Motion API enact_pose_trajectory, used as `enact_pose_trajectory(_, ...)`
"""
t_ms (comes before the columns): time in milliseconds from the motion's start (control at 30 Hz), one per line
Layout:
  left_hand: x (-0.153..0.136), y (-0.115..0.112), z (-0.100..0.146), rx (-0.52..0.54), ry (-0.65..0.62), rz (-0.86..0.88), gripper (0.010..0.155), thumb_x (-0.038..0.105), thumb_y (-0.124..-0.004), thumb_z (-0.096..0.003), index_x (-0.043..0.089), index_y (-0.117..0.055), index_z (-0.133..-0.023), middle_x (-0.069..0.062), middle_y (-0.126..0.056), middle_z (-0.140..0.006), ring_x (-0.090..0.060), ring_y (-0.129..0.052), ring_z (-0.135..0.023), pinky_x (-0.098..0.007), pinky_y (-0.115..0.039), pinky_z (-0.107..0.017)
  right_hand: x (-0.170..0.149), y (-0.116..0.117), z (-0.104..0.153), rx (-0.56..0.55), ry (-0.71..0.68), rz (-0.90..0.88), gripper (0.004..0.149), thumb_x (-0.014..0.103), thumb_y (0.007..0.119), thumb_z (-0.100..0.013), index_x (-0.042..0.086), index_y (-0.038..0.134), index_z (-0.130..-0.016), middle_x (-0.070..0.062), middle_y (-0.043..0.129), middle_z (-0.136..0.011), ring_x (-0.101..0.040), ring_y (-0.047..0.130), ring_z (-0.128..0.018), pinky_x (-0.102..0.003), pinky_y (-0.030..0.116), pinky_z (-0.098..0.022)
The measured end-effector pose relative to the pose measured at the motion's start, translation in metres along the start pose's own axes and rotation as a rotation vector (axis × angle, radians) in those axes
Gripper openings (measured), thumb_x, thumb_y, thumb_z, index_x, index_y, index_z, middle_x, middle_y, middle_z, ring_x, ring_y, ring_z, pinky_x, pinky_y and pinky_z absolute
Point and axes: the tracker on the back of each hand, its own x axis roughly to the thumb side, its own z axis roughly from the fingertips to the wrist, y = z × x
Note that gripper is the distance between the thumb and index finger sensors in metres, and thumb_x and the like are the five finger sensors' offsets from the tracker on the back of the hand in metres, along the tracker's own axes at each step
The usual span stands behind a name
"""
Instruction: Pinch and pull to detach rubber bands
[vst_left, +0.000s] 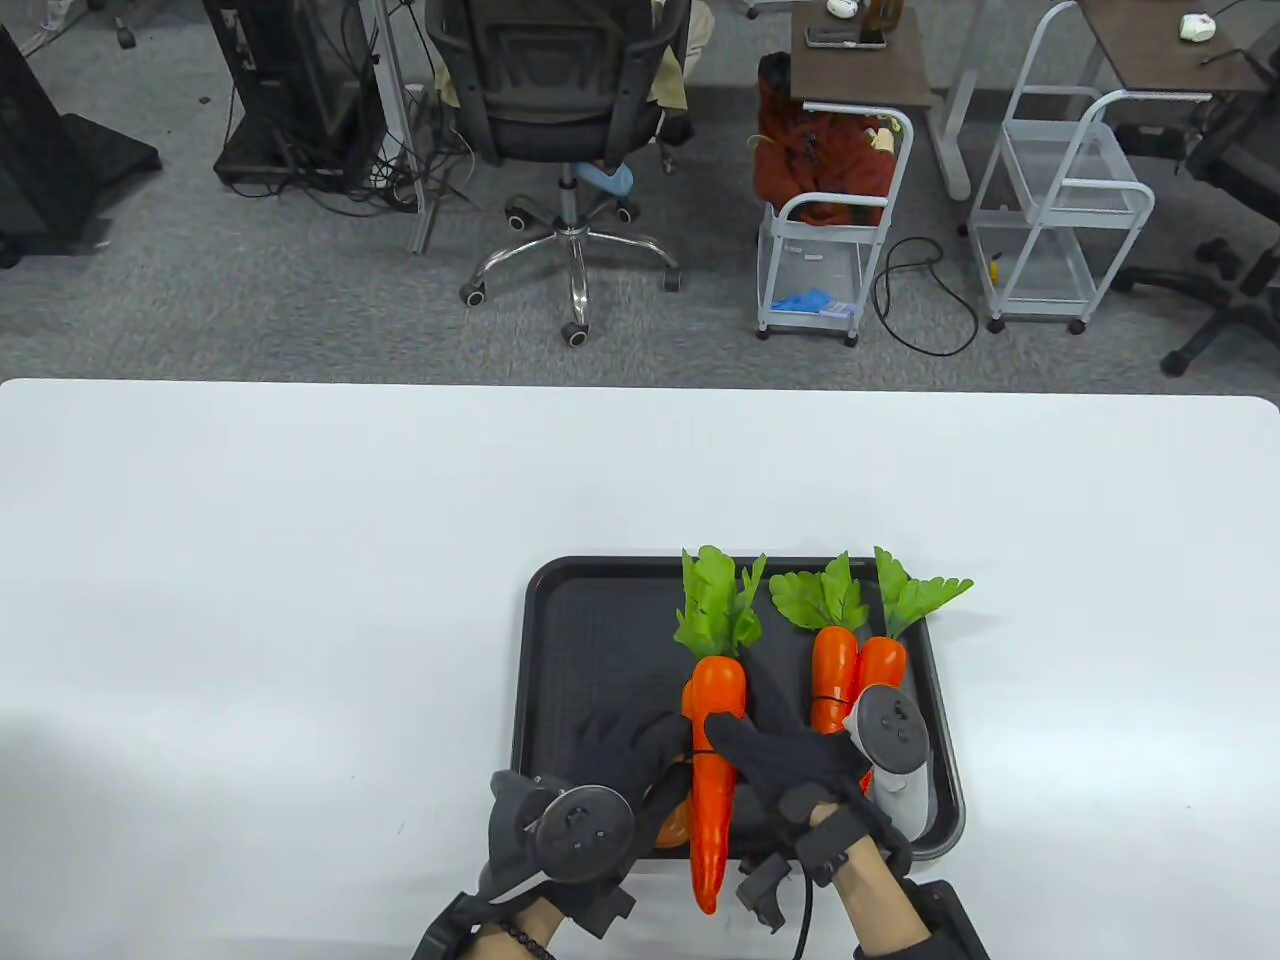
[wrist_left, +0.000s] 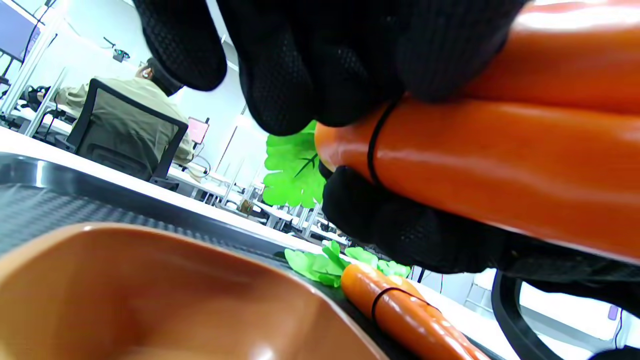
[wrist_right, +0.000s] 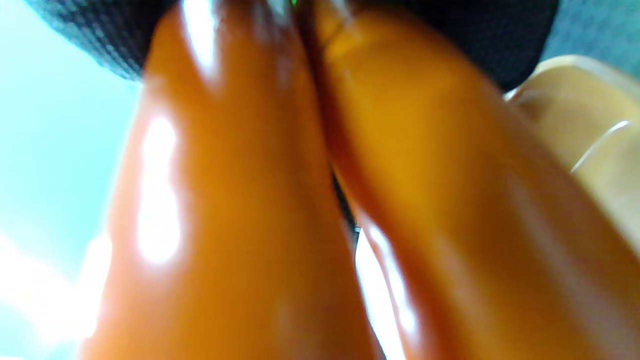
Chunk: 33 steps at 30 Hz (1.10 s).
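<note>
A bundle of two orange toy carrots (vst_left: 714, 770) with green leaves is held above the black tray (vst_left: 560, 680), tips toward me. A thin black rubber band (vst_left: 700, 750) circles it; the band shows clearly in the left wrist view (wrist_left: 374, 145). My left hand (vst_left: 668, 748) grips the bundle from the left, fingers (wrist_left: 310, 75) on top at the band and thumb below. My right hand (vst_left: 738, 745) grips it from the right; its wrist view shows only the two carrots (wrist_right: 240, 200) close up and blurred. A second banded bundle (vst_left: 845, 680) lies on the tray's right side.
An orange bowl (wrist_left: 150, 300) sits on the tray under my left hand, mostly hidden in the table view (vst_left: 672, 825). The tray stands near the white table's front edge (vst_left: 300, 900). Chairs and carts stand on the floor beyond the table.
</note>
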Motion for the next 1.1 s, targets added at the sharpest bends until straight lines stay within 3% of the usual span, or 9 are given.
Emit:
enact_pose_trajectory(167, 0.004, 0.004, 0.001, 0.045, -0.016, -0.038, 0.039, 0.044, -0.074, -0.0514, 0.035, -0.078, -0.089, 0.006, -0.099, -0.085, -0.019, -0.100, -0.078, -0.056, -0.077, -0.069, -0.001, 0.001, 0.001, -0.022, -0.013, -0.053, 0.088, 0.060, 0.081, -0.047, 0.019, 0.034, -0.110, -0.030, 0.033, -0.109, -0.063, 0.083, -0.072, -0.060, 0.079, -0.048)
enact_pose_trajectory(567, 0.015, 0.002, 0.002, 0.008, -0.085, -0.087, 0.038, 0.045, -0.073, -0.0510, 0.036, -0.078, -0.088, 0.007, -0.099, -0.083, -0.018, -0.100, -0.076, -0.054, -0.079, -0.068, -0.003, -0.011, 0.003, -0.118, -0.063, -0.110, 0.088, 0.060, 0.081, -0.048, 0.020, 0.033, -0.109, -0.029, 0.032, -0.109, -0.063, 0.081, -0.075, -0.063, 0.076, -0.050)
enact_pose_trajectory(1100, 0.031, 0.000, 0.005, -0.065, -0.206, -0.180, 0.038, 0.046, -0.074, -0.0478, 0.033, -0.083, -0.083, 0.007, -0.105, -0.067, -0.014, -0.106, -0.056, -0.046, -0.088, -0.056, 0.001, -0.032, 0.008, -0.245, -0.132, -0.109, 0.088, 0.059, 0.082, -0.047, 0.020, 0.033, -0.109, -0.029, 0.031, -0.109, -0.064, 0.080, -0.075, -0.063, 0.076, -0.050)
